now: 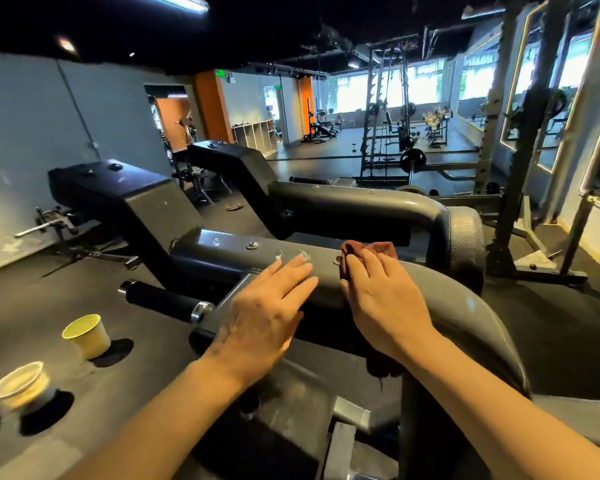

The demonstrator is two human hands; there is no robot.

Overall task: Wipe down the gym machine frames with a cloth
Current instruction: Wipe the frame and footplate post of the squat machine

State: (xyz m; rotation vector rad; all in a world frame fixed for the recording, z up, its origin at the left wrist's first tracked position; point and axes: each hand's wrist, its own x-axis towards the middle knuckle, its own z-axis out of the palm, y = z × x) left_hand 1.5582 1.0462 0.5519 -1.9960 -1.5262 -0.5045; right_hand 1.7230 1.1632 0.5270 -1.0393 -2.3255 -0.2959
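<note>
A dark grey machine frame [222,252] runs across the middle of the head view and bends down at the right. My left hand [267,306] lies flat on the near frame tube, fingers straight. My right hand [378,292] presses a dark red cloth [378,249] onto the top of the same tube beside a bolt [336,260]. Part of the cloth is hidden under the hand; a dark bit hangs below my right wrist.
A yellow paper cup [87,336] and a white cup [21,388] stand on the black floor at the left. A black handle bar [160,299] juts out left of the frame. A padded roller [465,244] sits behind the cloth. Racks and benches fill the background.
</note>
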